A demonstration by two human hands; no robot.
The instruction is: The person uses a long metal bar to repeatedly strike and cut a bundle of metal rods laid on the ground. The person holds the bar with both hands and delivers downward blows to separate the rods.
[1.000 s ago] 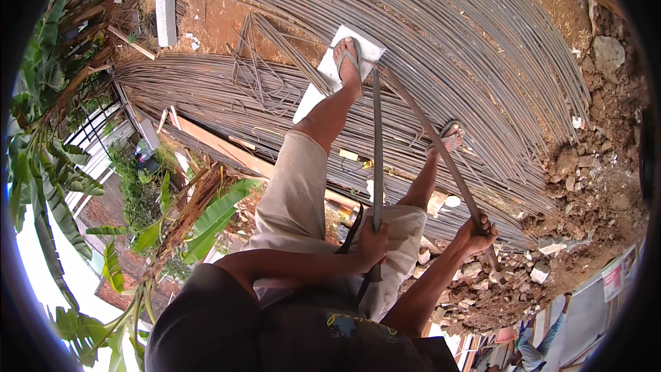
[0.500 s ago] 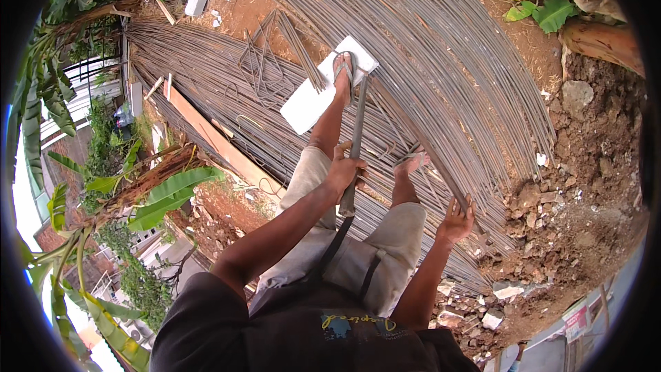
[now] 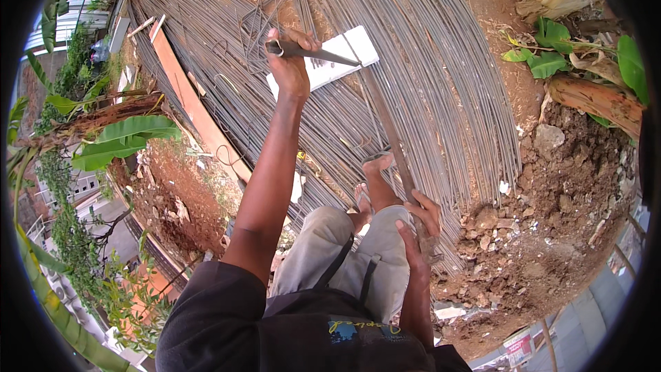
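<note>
Gripping a smooth, dark grey hollow metal pipe (image 3: 332, 58) above a white rectangular slab (image 3: 340, 47), the left hand (image 3: 289, 69) holds it near its round open end, which faces left and up toward the camera, the long axis running rightward to the slab's right end. There it appears to meet a long, rust-brown metal bar (image 3: 390, 131), slanting down rightward over grey steel rods (image 3: 461, 83) into the right hand's (image 3: 421, 224) grasp.
</note>
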